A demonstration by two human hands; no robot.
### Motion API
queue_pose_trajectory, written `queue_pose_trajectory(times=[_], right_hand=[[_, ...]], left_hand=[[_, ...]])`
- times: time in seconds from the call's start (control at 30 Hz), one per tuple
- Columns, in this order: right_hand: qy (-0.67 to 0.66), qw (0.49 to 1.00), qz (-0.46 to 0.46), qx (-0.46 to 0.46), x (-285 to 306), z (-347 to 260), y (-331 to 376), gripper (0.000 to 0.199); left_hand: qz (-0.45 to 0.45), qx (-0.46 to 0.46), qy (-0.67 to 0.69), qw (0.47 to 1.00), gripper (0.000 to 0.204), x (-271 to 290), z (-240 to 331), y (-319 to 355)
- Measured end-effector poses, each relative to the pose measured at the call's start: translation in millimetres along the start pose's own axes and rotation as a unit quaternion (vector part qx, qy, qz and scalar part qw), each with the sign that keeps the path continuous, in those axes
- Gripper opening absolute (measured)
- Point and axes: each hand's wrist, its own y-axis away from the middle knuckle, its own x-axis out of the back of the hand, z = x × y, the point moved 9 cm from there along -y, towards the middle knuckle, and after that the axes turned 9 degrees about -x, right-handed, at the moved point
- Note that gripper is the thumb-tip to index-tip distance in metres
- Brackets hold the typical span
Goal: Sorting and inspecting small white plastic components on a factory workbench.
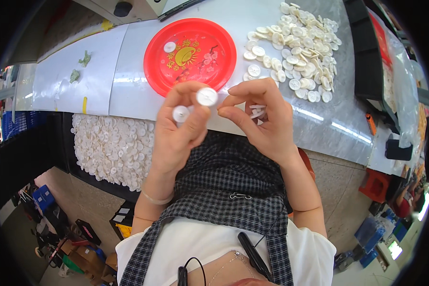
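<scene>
Pinched between thumb and fingertips of my left hand is a round white plastic disc, its flat face turned up. A second white disc sits deeper in the same hand, against the curled fingers. My right hand is closed around several small white discs, seen mostly edge-on in the palm. Its thumb and index fingertips come close together beside the left hand's disc; whether they pinch anything is too small to tell. Both hands hover over the table's near edge, just below a red round tray.
One white disc lies in the tray. A loose heap of off-white discs spreads over the table at the far right. Below the table's left edge, a dark bin holds many white discs. An orange cutter lies near the right edge.
</scene>
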Motion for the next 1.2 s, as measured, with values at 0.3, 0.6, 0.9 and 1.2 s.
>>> queue_pose_trajectory(times=[0.3,0.6,0.9,1.2], right_hand=[[0.207,0.970,0.081,-0.101,51.8,23.4,-25.9,0.015],[0.428,0.897,0.114,0.004,58.0,26.6,-51.3,0.029],[0.362,0.928,0.089,0.008,59.0,15.7,-52.6,0.029],[0.342,0.938,-0.027,0.053,65.7,-26.2,-94.7,0.030]], left_hand=[[0.014,-0.194,-0.248,0.949,0.020,7.3,49.5,-37.9],[-0.051,-0.284,-0.548,0.785,0.014,-52.5,34.3,-71.1],[-0.111,-0.252,-0.691,0.669,0.017,-74.7,26.2,-77.5],[0.040,-0.171,-0.250,0.952,0.036,-18.1,43.2,-43.6]])
